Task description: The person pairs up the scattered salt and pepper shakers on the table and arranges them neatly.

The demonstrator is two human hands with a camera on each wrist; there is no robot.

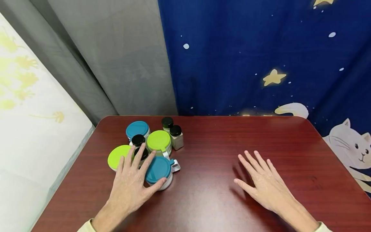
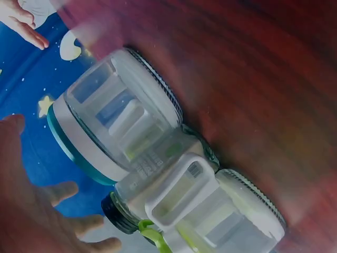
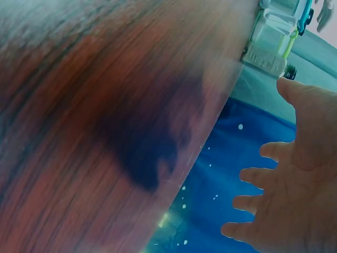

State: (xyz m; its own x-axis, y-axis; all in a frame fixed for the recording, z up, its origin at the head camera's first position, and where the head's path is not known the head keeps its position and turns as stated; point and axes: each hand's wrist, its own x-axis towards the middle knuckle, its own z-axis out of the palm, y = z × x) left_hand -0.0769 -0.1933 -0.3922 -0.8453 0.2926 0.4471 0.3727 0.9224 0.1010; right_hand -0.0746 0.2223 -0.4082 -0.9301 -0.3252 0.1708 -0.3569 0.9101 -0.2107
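Note:
A cluster of jars stands at the table's left. The near teal-lidded jar [image 1: 157,169] [image 2: 113,113] lies under my left hand [image 1: 138,172], whose straight, spread fingers [image 2: 58,192] rest over it, thumb against its side. Around it are a green-lidded jar [image 1: 118,156] [image 2: 226,216], a second green-lidded jar [image 1: 158,140], a far teal-lidded jar [image 1: 137,129] and several small black-capped bottles [image 1: 175,131]. My right hand [image 1: 259,178] [image 3: 287,195] is open and flat over bare wood at the right, holding nothing.
The dark red table [image 1: 214,199] [image 3: 95,105] has rounded far corners. A grey curtain and a blue starry cloth [image 1: 261,58] hang behind it. A white patterned surface [image 1: 29,129] runs along the left edge.

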